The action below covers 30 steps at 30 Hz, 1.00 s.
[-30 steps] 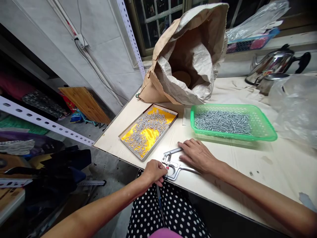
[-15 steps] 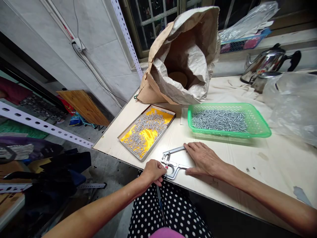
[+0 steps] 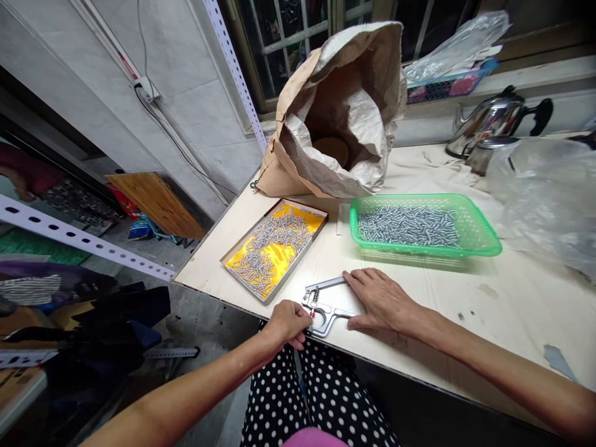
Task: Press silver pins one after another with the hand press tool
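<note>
Your left hand (image 3: 286, 323): thumb and forefinger closed in a pinch at the head of a metal hand tool (image 3: 329, 320); whether a small piece sits between the tips, cannot tell. Red part (image 3: 312, 315) just beside those fingertips. Your right hand (image 3: 384, 301): fingers spread, not clenched, forefinger at the end of the upper handle, thumb at the end of the lower; handles stand apart. Tool lies flat on the desk (image 3: 437, 295), close to the front edge, spring (image 3: 315, 294) showing between its arms.

Beyond your left hand, near the desk's front left corner: shallow tray (image 3: 289, 270), yellow cloth (image 3: 280, 251) inside, small metal pins (image 3: 254, 267) scattered over it. Past your right hand, toward mid-desk: green basket (image 3: 484, 239), a layer of similar metal pieces (image 3: 410, 226) within. Back left corner: open paper sack (image 3: 288, 171), mouth facing you. Near the back edge, farther right: shiny kettle (image 3: 493, 121); clear plastic bag (image 3: 549, 192) in front of it.
</note>
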Available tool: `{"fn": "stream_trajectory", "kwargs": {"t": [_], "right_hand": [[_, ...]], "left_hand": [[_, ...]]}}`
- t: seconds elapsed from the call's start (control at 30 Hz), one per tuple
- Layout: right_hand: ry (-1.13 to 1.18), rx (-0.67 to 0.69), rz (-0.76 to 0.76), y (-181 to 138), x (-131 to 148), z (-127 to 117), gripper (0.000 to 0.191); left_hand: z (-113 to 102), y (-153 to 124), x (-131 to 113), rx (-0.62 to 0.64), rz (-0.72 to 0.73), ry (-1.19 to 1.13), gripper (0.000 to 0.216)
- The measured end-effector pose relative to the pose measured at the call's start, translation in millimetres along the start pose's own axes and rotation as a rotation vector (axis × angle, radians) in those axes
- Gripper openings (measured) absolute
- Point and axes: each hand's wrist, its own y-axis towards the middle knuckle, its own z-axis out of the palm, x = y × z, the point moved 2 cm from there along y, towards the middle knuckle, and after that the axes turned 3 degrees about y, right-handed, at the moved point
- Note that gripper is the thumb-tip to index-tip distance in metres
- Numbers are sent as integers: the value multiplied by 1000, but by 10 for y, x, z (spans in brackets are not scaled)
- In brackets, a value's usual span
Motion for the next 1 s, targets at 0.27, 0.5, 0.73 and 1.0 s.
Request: {"fn": "stream_trajectory", "kwargs": {"t": [0.27, 0.5, 0.73, 1.0], "right_hand": [[16, 44, 15, 2, 72, -37, 65], [19, 28, 34, -9, 89, 14, 61], [15, 48, 78, -5, 102, 17, 47], [-11, 19, 61, 31, 127, 27, 45]], "left_hand": [[2, 12, 22, 2, 10, -1, 13], [2, -4, 30, -13, 9, -1, 13], [-36, -25, 87, -78, 142, 204, 19], [156, -192, -314, -389, 884, 921, 40]]}}
